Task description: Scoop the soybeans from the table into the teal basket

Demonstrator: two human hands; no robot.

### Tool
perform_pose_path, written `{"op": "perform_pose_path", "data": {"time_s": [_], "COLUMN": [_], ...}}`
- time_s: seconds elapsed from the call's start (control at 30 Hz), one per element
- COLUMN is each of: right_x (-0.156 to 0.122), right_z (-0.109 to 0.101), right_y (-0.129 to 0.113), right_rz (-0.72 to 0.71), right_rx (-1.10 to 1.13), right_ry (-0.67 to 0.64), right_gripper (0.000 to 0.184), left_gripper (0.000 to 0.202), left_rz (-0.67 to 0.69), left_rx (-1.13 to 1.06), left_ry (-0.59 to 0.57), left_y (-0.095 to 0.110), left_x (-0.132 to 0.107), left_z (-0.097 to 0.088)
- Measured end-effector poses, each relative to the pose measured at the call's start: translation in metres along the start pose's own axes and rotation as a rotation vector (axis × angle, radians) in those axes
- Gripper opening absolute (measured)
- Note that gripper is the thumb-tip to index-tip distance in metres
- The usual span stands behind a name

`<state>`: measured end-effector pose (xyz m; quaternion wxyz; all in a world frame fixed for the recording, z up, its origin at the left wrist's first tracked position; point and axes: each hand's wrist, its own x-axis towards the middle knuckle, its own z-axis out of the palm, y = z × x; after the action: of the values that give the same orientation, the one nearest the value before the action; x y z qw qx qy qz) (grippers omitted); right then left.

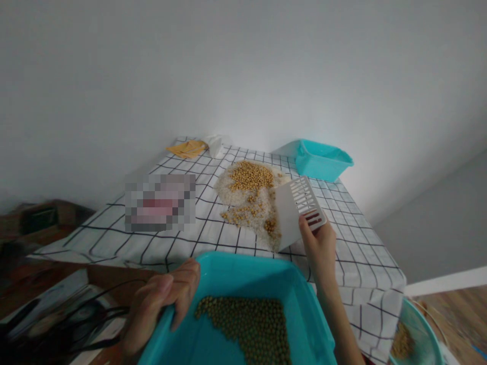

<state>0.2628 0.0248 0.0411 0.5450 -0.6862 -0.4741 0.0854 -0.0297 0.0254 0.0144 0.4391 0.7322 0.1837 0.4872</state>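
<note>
My left hand (165, 296) is closed over the left rim of a turquoise plastic tub (236, 274) at the near edge of the table. Round beans, dark greenish in the shade, cover part of the tub's floor. In my right hand (318, 241) is a flat white slotted scraper (291, 215), tilted, its solid edge against the right side of a pile. That pile mixes yellow soybeans (251, 175) with pale grains that look like rice (226, 190), spread on the checked tablecloth. Some beans are gathered along the scraper's edge.
Another turquoise tub (321, 161) stands at the table's back right. A yellow cloth (188, 148) and a crumpled white item (215, 146) lie at the back left, with a blurred-out object (160, 203) nearer. Below right is a round container (422, 329) with beans; cables and boxes fill the lower left.
</note>
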Motion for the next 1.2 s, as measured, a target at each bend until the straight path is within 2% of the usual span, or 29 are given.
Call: {"op": "perform_pose_path", "data": {"time_s": [0.2,0.3,0.53,0.63,0.7,0.87,1.07,1.2], "right_x": [-0.001,0.002,0.017,0.019,0.02,0.024,0.021,0.017], "right_z": [0.003,-0.001,-0.043,-0.057,-0.059,-0.044,-0.02,-0.01], "right_y": [-0.023,-0.024,0.011,0.028,0.036,0.042,0.017,0.007], "right_rz": [-0.094,-0.109,-0.046,-0.011,0.012,0.022,0.008,-0.002], "right_rx": [-0.005,-0.029,-0.163,-0.244,-0.253,-0.146,-0.119,-0.08], "right_ry": [-0.026,-0.004,0.255,0.273,0.258,0.199,0.122,0.099], "right_gripper": [0.016,0.016,0.02,0.023,0.024,0.028,0.023,0.022], "left_gripper": [0.064,0.064,0.064,0.064,0.063,0.064,0.064,0.064], "left_rz": [0.023,0.05,0.019,0.007,0.005,-0.004,-0.012,0.005], "left_rx": [0.027,0.015,0.023,0.031,0.033,0.05,0.051,0.031], "left_ry": [0.002,0.009,0.014,0.021,0.018,0.012,-0.045,-0.005], "left_y": [0.005,0.005,0.004,0.006,0.007,0.006,0.003,0.005], "left_x": [0.004,0.004,0.004,0.004,0.005,0.003,0.0,0.002], "left_z": [0.002,0.001,0.001,0.001,0.002,-0.001,-0.005,-0.001]}}
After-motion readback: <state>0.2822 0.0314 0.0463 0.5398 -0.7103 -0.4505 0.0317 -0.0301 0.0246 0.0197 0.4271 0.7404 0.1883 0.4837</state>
